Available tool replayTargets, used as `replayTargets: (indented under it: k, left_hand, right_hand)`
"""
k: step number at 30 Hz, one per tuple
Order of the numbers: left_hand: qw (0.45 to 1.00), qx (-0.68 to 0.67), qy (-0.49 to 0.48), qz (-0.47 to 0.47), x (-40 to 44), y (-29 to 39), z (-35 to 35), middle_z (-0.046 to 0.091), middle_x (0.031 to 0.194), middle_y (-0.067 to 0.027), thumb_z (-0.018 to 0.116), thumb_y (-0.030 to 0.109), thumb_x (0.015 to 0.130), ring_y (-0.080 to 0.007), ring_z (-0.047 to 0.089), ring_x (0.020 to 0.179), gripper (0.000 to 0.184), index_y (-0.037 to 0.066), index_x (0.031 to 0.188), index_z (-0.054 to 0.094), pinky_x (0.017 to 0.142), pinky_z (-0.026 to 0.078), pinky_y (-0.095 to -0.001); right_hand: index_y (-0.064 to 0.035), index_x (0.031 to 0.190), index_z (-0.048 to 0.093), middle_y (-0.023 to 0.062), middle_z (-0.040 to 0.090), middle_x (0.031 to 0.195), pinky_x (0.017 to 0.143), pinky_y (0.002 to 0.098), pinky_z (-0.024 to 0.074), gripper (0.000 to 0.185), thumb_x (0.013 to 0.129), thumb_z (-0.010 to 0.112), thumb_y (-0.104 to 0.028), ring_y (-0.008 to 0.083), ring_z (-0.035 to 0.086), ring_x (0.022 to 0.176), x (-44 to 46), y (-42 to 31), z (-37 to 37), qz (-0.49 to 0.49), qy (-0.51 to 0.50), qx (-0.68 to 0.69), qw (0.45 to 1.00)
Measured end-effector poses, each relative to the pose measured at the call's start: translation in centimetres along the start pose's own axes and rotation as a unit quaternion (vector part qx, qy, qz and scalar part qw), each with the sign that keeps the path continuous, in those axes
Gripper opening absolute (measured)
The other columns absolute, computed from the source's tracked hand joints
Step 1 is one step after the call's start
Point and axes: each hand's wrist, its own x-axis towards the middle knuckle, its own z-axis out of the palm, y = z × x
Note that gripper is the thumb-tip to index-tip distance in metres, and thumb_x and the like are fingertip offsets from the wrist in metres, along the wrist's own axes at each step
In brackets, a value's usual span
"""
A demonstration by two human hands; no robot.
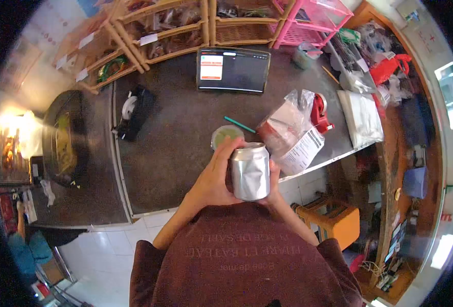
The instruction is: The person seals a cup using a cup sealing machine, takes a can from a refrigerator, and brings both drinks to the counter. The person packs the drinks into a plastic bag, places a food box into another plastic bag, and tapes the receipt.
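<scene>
A plain silver can [250, 172] with dents in its side stands upright between my two hands, close to my chest and over the front edge of the dark table [170, 133]. My left hand [217, 176] wraps its left side, fingers reaching up to the rim. On the right side my right hand [274, 183] grips it, mostly hidden behind the can. Just beyond my left fingers is a round clear container with something green [225, 134]. A teal stick [239, 124] lies behind it. Right of that are clear plastic bags with a printed label [302, 148].
A tablet [232, 70] stands at the back before brown racks [170, 33] and pink baskets [308, 25]. A red tape dispenser [320, 113] and white bags [360, 118] lie right. A black device [136, 113] lies left. An orange stool [339, 225] stands below. Another person's arm [20, 220] shows far left.
</scene>
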Motion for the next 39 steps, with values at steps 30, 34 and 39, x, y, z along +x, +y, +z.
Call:
replayTargets:
  k: [30, 34, 39]
  left_hand:
    - [0.967, -0.232, 0.041, 0.098, -9.7, 2.4, 1.5, 0.035, 0.116, -0.0215, 0.083, 0.012, 0.044, -0.0301, 0.040, 0.108, 0.092, 0.014, 0.115, 0.023, 0.089, 0.035, -0.0423]
    - [0.964, -0.245, 0.045, 0.097, -10.0, 2.1, 1.6, 0.035, 0.116, -0.0214, 0.083, 0.013, 0.044, -0.0302, 0.040, 0.109, 0.093, 0.014, 0.114, 0.023, 0.089, 0.035, -0.0423]
    - [0.966, -0.232, 0.038, 0.103, -10.2, 2.1, 1.4, 0.034, 0.116, -0.0216, 0.084, 0.013, 0.043, -0.0309, 0.040, 0.109, 0.094, 0.015, 0.115, 0.023, 0.089, 0.036, -0.0425]
  right_hand:
    - [-0.0020, 0.114, 0.042, 0.0163, 0.056, 0.061, 0.049, 0.0355, 0.0468, 0.061, 0.062, 0.069, -0.018, 0.0297, 0.059, 0.053, -9.0, -8.6, 6.6, -0.201, -0.255, -0.582, 0.746]
    - [-0.0018, 0.113, 0.042, 0.0167, 0.056, 0.059, 0.049, 0.0365, 0.0465, 0.061, 0.062, 0.070, -0.020, 0.0311, 0.058, 0.053, -9.5, -8.5, 7.0, -0.195, -0.248, -0.591, 0.743]
    - [-0.0017, 0.111, 0.043, 0.0171, 0.055, 0.058, 0.047, 0.0375, 0.0458, 0.058, 0.062, 0.069, -0.019, 0.0328, 0.057, 0.052, -9.7, -8.3, 7.2, -0.169, -0.240, -0.594, 0.749]
